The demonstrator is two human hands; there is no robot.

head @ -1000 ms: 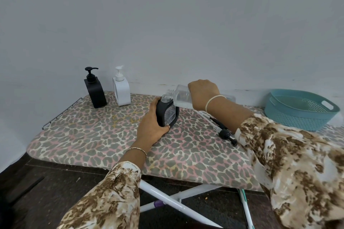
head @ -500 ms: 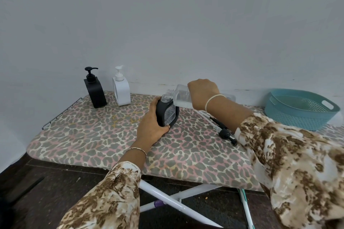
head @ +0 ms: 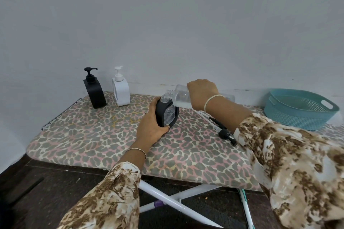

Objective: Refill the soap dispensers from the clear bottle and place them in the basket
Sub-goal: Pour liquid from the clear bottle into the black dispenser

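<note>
while our left hand (head: pixel 151 128) wraps the open dispenser (head: pixel 166 113) upright on the board (head: pixel 93 135), our right hand (head: pixel 202 93) grips the clear bottle (head: pixel 181 98), tipped on its side, long axis near level, mouth pointing left at the dispenser's neck. we'd keep that mouth right over the opening and pour slowly so nothing runs down the side. the pump (head: pixel 224 132) lies by our right sleeve. two capped dispensers (head: pixel 108 89) wait at the back, the basket (head: pixel 297 117) far right.
</note>
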